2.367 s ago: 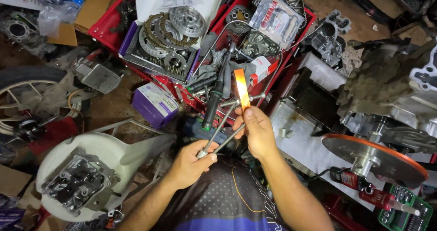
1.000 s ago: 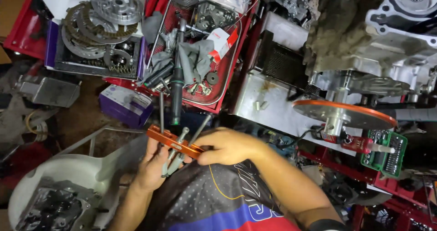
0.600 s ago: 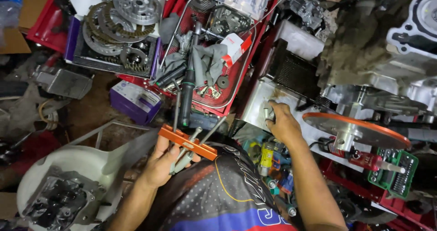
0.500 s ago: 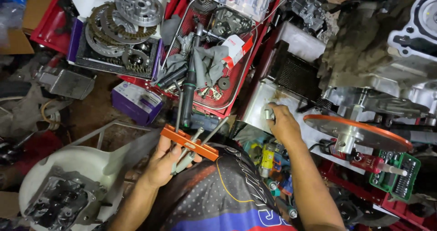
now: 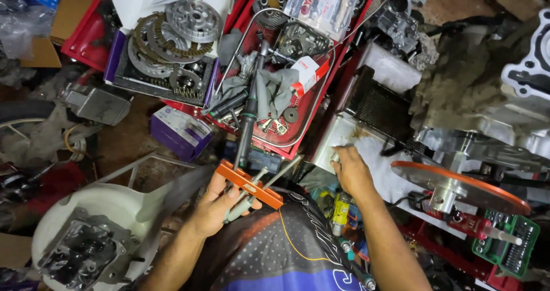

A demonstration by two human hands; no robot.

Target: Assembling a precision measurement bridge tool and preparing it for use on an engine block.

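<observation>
Left hand grips an orange puller tool; right hand rests on a metal box.

The left hand (image 5: 215,208) is clamped around the orange puller (image 5: 249,184) with its steel rods, just above the person's lap. At two o'clock from it, the right hand (image 5: 349,170) lies fingers-down on the metal box (image 5: 349,139); whether it grips anything cannot be told. Farther off at twelve o'clock sits a red tray (image 5: 312,125) of parts, with clutch plates (image 5: 172,36) at eleven.
</observation>
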